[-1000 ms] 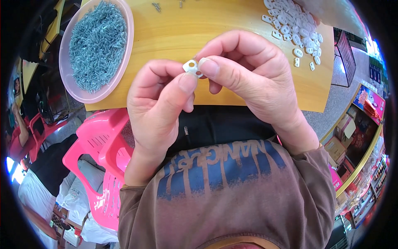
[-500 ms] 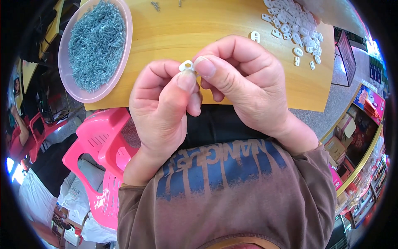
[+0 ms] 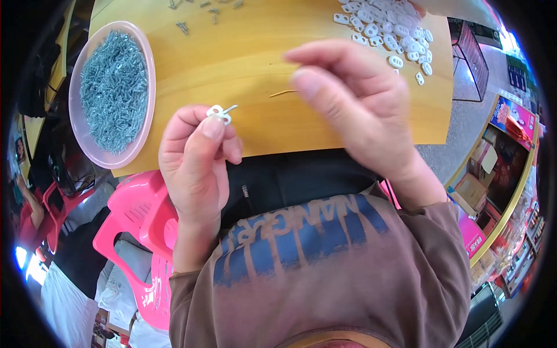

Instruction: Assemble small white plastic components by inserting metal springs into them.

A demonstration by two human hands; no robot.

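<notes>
Between the thumb and fingers of my left hand (image 3: 197, 156) is a small white plastic piece with holes (image 3: 216, 110). A thin metal screw (image 3: 231, 108) sticks out from it, slanting up to the right. My right hand (image 3: 360, 104) hovers over the table to the right, thumb and forefinger apart, slightly blurred, with nothing visible between them. Beside its thumb shows a thin golden strand (image 3: 282, 93); I cannot tell whether it touches the hand. Many more white plastic pieces (image 3: 400, 29) lie in a heap at the back right.
A pink oval basin (image 3: 152, 87) full of small metal screws stands at the table's left. Several loose screws (image 3: 183, 27) lie on the wooden table (image 3: 261, 52) at the back. A pink plastic chair (image 3: 130, 203) is at the left, a glass-sided display case (image 3: 493, 191) at the right.
My hands have come apart: the left moved left and down with the white piece, the right drew away to the right and let go. The screw in the piece now shows.
</notes>
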